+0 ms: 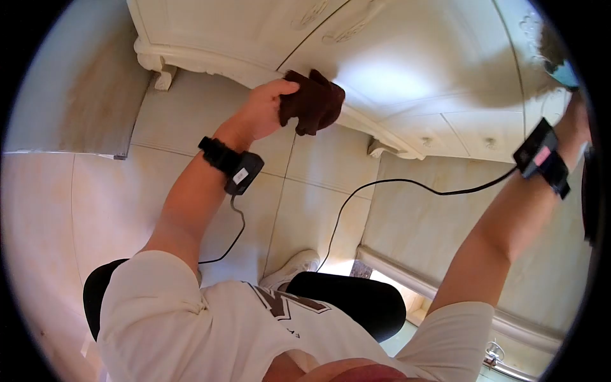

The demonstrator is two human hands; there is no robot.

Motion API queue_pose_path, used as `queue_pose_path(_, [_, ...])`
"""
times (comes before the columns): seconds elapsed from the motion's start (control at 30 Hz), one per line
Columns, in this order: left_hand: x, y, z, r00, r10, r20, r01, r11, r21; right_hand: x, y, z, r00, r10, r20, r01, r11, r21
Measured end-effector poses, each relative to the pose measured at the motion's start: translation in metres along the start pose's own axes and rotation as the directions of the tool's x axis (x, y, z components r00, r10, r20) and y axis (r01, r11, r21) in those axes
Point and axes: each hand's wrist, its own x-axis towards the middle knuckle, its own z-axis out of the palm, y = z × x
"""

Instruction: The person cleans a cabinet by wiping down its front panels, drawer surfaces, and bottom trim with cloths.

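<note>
A dark brown cloth point(312, 102) is bunched in my left hand point(266, 105), whose thumb lies over its edge. The cloth is at the lower front edge of a cream cabinet point(407, 57), above the tiled floor. My right hand point(576, 118) is far off at the right edge of the view, beside the cabinet's right end. Its fingers are cut off or blurred there, near a pale bluish object point(563, 74) that I cannot make out.
Black devices with cables are strapped to both wrists, and one long cable point(407, 181) loops across the floor. A grey panel point(83, 83) stands at the left. The cabinet's short feet point(164, 77) rest on the tiles. A shoe point(293, 268) shows below.
</note>
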Motion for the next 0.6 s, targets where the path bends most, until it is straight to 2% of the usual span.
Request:
queue_pose_path(0.03, [-0.004, 0.008, -0.001, 0.996, 0.072, 0.054, -0.072, 0.997, -0.009, -0.008, 0.005, -0.001, 0.999, 0.028, 0.038, -0.028, 1.0, 0.011])
queue_pose_path(0.07, [-0.014, 0.02, -0.006, 0.976, 0.207, -0.064, -0.17, 0.916, 0.364, -0.038, 0.008, 0.019, 0.975, 0.21, -0.077, -0.204, 0.976, 0.079])
queue_pose_path(0.1, [-0.016, 0.026, 0.008, 0.926, 0.377, -0.025, -0.311, 0.798, 0.516, -0.076, 0.017, 0.041, 0.899, 0.401, -0.175, -0.373, 0.912, 0.168])
queue_pose_path(0.13, [-0.017, 0.033, 0.022, 0.845, 0.534, 0.015, -0.412, 0.634, 0.655, -0.105, 0.004, 0.052, 0.889, 0.429, -0.159, -0.414, 0.903, 0.117])
queue_pose_path(0.17, [-0.022, 0.042, 0.058, 0.731, 0.669, 0.133, -0.604, 0.543, 0.583, -0.134, -0.02, 0.062, 0.912, 0.403, -0.08, -0.401, 0.915, 0.046])
queue_pose_path(0.2, [-0.029, 0.057, 0.096, 0.691, 0.667, 0.279, -0.577, 0.276, 0.769, -0.165, -0.049, 0.072, 0.924, 0.383, 0.011, -0.383, 0.924, -0.012])
queue_pose_path(0.23, [-0.029, 0.072, 0.119, 0.639, 0.619, 0.456, -0.526, -0.081, 0.847, -0.192, -0.082, 0.08, 0.922, 0.366, 0.126, -0.363, 0.931, -0.046])
queue_pose_path(0.27, [-0.028, 0.087, 0.143, 0.564, 0.549, 0.617, -0.439, -0.434, 0.787, -0.218, -0.115, 0.084, 0.898, 0.36, 0.255, -0.359, 0.932, -0.052])
queue_pose_path(0.3, [-0.019, 0.103, 0.152, 0.484, 0.389, 0.784, -0.309, -0.762, 0.569, -0.24, -0.141, 0.083, 0.854, 0.37, 0.366, -0.381, 0.924, -0.046])
queue_pose_path(0.33, [-0.014, 0.125, 0.154, 0.508, 0.316, 0.801, -0.162, -0.879, 0.449, -0.262, -0.166, 0.083, 0.798, 0.375, 0.471, -0.403, 0.914, -0.046])
queue_pose_path(0.37, [-0.005, 0.144, 0.158, 0.537, 0.241, 0.808, -0.021, -0.954, 0.299, -0.279, -0.177, 0.081, 0.777, 0.363, 0.515, -0.398, 0.916, -0.046])
queue_pose_path(0.4, [0.013, 0.16, 0.163, 0.599, 0.344, 0.723, 0.111, -0.93, 0.351, -0.297, -0.188, 0.08, 0.753, 0.35, 0.557, -0.392, 0.919, -0.046])
queue_pose_path(0.43, [0.028, 0.179, 0.158, 0.637, 0.457, 0.62, 0.255, -0.885, 0.39, -0.309, -0.2, 0.085, 0.664, 0.54, 0.517, -0.533, 0.827, -0.179])
queue_pose_path(0.47, [0.039, 0.197, 0.144, 0.602, 0.453, 0.658, 0.252, -0.889, 0.382, -0.316, -0.208, 0.082, 0.556, 0.698, 0.451, -0.639, 0.706, -0.304])
queue_pose_path(0.5, [0.047, 0.21, 0.131, 0.563, 0.454, 0.691, 0.254, -0.89, 0.378, -0.323, -0.211, 0.079, 0.532, 0.711, 0.461, -0.638, 0.694, -0.334])
queue_pose_path(0.53, [0.051, 0.215, 0.128, 0.558, 0.296, 0.775, 0.217, -0.954, 0.208, -0.331, -0.208, 0.081, 0.302, 0.849, 0.434, -0.793, 0.476, -0.379])
queue_pose_path(0.57, [0.02, 0.205, 0.138, 0.534, 0.36, 0.765, 0.216, -0.933, 0.289, -0.321, -0.205, 0.054, 0.086, 0.926, 0.369, -0.894, 0.235, -0.382])
queue_pose_path(0.6, [0.023, 0.206, 0.112, 0.49, 0.303, 0.818, 0.223, -0.95, 0.218, -0.323, -0.199, 0.052, 0.073, 0.943, 0.325, -0.908, 0.198, -0.37])
